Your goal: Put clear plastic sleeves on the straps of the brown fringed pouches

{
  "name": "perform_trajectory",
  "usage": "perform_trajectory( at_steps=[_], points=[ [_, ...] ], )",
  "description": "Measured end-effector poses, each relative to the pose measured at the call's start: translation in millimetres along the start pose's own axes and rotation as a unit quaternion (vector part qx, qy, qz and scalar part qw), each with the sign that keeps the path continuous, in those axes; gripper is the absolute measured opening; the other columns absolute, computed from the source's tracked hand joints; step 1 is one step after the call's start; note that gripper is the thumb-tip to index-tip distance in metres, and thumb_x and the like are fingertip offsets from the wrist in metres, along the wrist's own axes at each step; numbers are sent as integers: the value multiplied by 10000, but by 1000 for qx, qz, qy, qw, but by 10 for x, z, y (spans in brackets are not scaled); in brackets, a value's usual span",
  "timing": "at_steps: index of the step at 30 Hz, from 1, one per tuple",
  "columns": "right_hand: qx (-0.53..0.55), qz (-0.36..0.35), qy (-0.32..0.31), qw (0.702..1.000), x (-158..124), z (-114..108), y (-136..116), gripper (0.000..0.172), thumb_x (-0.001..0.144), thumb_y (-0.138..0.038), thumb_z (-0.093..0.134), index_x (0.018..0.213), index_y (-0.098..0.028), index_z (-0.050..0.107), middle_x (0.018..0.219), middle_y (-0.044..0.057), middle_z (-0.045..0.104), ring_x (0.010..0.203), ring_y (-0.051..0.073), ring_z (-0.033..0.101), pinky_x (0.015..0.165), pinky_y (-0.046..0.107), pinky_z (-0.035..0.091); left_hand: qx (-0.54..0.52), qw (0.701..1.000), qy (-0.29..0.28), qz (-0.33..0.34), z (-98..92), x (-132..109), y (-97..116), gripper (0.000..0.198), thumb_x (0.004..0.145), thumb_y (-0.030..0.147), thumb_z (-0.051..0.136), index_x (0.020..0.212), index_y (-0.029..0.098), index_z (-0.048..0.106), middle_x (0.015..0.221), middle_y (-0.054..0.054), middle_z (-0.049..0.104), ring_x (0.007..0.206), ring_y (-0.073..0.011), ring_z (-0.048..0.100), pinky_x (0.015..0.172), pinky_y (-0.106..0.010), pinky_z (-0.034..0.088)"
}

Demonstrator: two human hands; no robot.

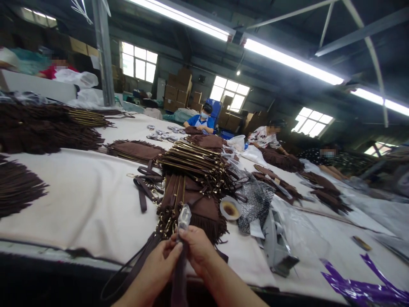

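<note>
Both my hands meet at the near table edge. My left hand [159,265] and my right hand [195,247] pinch a narrow strip wrapped in clear plastic [184,219] that stands up between the fingertips. A dark brown strap [137,266] runs down past my left wrist. Just beyond the hands lies a stack of brown suede fringed bags [191,200] with gold chain hardware [191,160].
White-covered table [79,200] with piles of brown fringe [38,128] at left, loose straps [145,183], a tape roll [230,209], clear plastic bags [297,230] and purple film [358,288] at right. Other people sit working at the far side [203,121] and to the right [268,136].
</note>
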State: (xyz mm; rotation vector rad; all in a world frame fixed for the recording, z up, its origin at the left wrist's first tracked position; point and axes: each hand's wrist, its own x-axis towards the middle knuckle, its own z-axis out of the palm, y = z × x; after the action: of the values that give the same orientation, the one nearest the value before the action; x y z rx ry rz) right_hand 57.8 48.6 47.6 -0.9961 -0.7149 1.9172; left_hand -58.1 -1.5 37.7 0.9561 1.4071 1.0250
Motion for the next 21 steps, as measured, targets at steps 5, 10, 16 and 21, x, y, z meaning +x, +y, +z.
perform_trajectory(
  at_steps=[5,10,16,21],
  points=[
    [-45,17,19,999,34,1,-39,367,683,-453,737,761,-112,626,617,34,642,486,115,543,449,208,391,-32,993,-72,-88,-25,-39,89,478,725,626,630,825,159,615,593,3,588,521,-167,554,486,-266,425],
    [29,57,108,992,176,-6,-145,337,821,-453,604,780,-118,609,591,33,623,461,122,550,409,203,373,-172,958,-164,-161,-90,-12,91,424,653,494,765,798,181,519,634,39,543,446,-53,392,440,-184,372],
    [5,7,167,986,262,-22,-135,152,695,-220,699,703,-138,570,513,-19,563,390,74,460,341,145,246,-214,936,-216,-180,-223,-43,58,480,657,522,768,892,196,507,622,98,392,412,-9,178,372,-147,111],
    [-15,-34,193,981,301,-120,-155,142,635,-175,693,652,-145,555,480,-35,533,384,60,432,333,142,244,-185,951,-172,-180,-210,-100,37,581,658,702,657,921,206,510,590,109,315,420,-25,154,387,-156,108]
  ],
)
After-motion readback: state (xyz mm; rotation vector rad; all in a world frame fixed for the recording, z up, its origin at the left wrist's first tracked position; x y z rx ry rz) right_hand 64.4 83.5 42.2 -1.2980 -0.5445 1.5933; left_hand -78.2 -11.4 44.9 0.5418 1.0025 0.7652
